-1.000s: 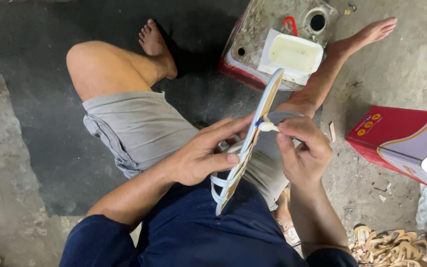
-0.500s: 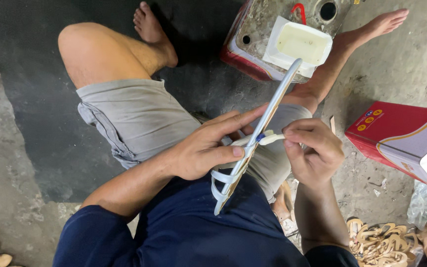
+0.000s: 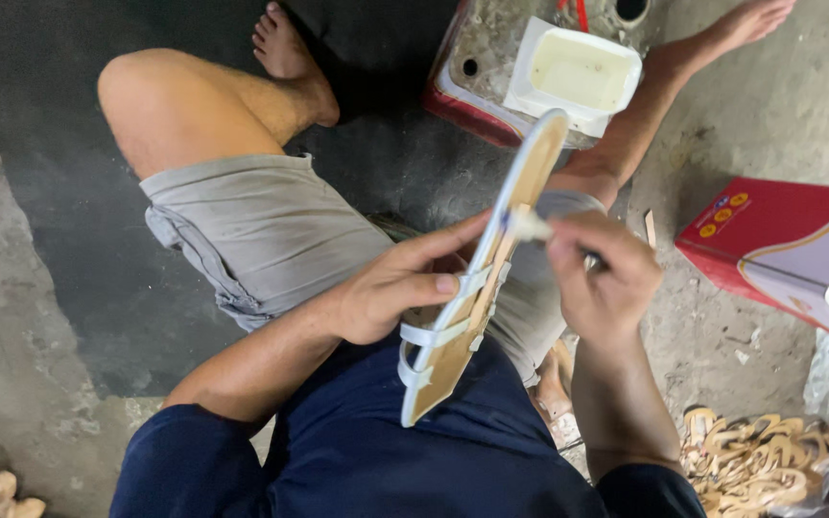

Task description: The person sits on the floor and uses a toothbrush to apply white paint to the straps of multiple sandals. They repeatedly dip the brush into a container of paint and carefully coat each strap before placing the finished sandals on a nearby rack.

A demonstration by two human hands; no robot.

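Held edge-up above the lap: sandal sole (image 3: 491,288), clasped mid-length by left hand (image 3: 390,293). Right hand (image 3: 602,278) pinching small brush (image 3: 528,226) against its edge. Probably light, thin, slightly flexible; best gripped mid-length.

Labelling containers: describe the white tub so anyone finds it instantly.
Start at the dirty red-edged can top centre, beyond the person's knees. The white tub sits on its lid, just past the sandal sole's tip. It is the only square white tray, holding pale yellowish paste.
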